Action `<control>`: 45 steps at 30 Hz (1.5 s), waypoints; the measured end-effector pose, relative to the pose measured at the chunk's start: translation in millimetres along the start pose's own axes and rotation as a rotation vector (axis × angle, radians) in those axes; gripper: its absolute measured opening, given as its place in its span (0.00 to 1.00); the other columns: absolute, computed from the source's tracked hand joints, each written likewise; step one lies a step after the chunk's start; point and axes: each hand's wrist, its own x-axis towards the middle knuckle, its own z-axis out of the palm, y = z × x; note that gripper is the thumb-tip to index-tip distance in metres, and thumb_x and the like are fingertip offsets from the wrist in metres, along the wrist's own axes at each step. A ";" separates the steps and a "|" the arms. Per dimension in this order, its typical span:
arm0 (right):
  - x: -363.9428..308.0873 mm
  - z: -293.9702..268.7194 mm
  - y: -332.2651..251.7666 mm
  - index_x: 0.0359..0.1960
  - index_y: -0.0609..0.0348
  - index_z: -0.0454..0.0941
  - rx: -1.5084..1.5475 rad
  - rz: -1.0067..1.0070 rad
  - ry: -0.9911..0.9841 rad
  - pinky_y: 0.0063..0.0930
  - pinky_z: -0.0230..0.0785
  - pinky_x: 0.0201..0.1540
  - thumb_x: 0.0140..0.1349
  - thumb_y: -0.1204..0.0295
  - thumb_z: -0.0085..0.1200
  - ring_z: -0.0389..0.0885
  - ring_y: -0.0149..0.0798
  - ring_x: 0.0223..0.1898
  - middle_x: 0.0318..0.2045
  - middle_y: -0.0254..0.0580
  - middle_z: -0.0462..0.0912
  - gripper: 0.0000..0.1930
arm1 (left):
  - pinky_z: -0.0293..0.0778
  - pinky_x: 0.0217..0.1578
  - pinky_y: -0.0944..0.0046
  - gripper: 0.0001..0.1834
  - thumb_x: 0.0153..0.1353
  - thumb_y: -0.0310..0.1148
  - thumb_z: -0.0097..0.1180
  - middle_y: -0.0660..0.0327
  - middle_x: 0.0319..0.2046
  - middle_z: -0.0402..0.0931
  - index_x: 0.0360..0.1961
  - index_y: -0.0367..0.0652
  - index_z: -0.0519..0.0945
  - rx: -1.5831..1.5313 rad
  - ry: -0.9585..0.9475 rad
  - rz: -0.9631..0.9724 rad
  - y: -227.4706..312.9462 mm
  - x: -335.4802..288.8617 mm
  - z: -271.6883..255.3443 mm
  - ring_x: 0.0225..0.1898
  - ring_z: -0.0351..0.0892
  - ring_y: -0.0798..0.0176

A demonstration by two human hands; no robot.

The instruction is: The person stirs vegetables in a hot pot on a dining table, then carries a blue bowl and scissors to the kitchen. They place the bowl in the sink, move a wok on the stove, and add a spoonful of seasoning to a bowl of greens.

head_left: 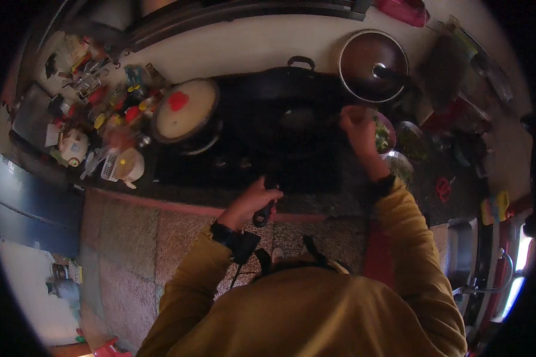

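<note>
Head view showed the left hand [253, 202] curled tight around the black wok handle [267, 208] at the counter's front edge. The right hand [356, 125], fingers bunched as if pinching something too small to tell, was raised over the dark wok [292, 113] on the stove. A lidded pot [186, 110] stood left of it, a glass lid [372, 64] behind, bowls of greens [390, 140] just right

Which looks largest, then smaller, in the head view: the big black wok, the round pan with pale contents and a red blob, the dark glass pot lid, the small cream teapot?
1. Big black wok.
2. Round pan with pale contents and dark glass pot lid: too alike to rank.
3. Small cream teapot, though fisheye shrinkage near the rim makes its size unsure.
</note>
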 end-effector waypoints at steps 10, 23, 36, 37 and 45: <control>35.8 -51.4 -60.5 0.31 0.60 0.75 -0.107 0.020 -0.302 0.21 0.66 0.28 0.54 0.70 0.53 0.73 0.25 0.25 0.24 0.35 0.77 0.07 | 0.68 0.13 0.66 0.14 0.49 0.27 0.55 0.63 0.19 0.67 0.36 0.44 0.64 -0.010 -0.067 0.036 -4.7 -0.3 -13.6 0.14 0.69 0.67; 4.8 16.1 25.5 0.34 0.62 0.75 0.456 0.238 -0.102 0.19 0.68 0.35 0.52 0.74 0.53 0.75 0.28 0.30 0.28 0.34 0.77 0.08 | 0.69 0.15 0.67 0.21 0.57 0.47 0.50 0.62 0.22 0.70 0.43 0.43 0.65 -0.227 0.054 -0.018 -5.4 -12.3 -8.6 0.18 0.73 0.67; 40.7 -79.7 -6.8 0.35 0.59 0.75 0.091 0.060 -0.305 0.16 0.63 0.37 0.52 0.79 0.50 0.72 0.24 0.35 0.31 0.31 0.76 0.08 | 0.76 0.33 0.60 0.21 0.59 0.43 0.45 0.52 0.35 0.72 0.49 0.40 0.68 -0.416 0.348 -0.040 -150.5 -102.8 -71.8 0.31 0.76 0.57; 40.4 -70.5 2.0 0.34 0.60 0.75 0.134 0.044 -0.337 0.16 0.63 0.38 0.52 0.79 0.50 0.72 0.24 0.35 0.32 0.32 0.76 0.08 | 0.76 0.33 0.60 0.21 0.58 0.43 0.46 0.51 0.36 0.72 0.47 0.40 0.69 -0.459 0.412 -0.076 -163.0 -107.7 -74.2 0.31 0.76 0.57; 0.6 0.9 11.3 0.37 0.63 0.74 0.472 0.139 -0.376 0.19 0.64 0.43 0.53 0.80 0.50 0.73 0.27 0.39 0.41 0.40 0.76 0.09 | 0.76 0.35 0.58 0.22 0.57 0.40 0.48 0.51 0.36 0.72 0.50 0.38 0.66 -0.541 0.468 -0.059 -178.5 -135.1 -101.5 0.31 0.77 0.53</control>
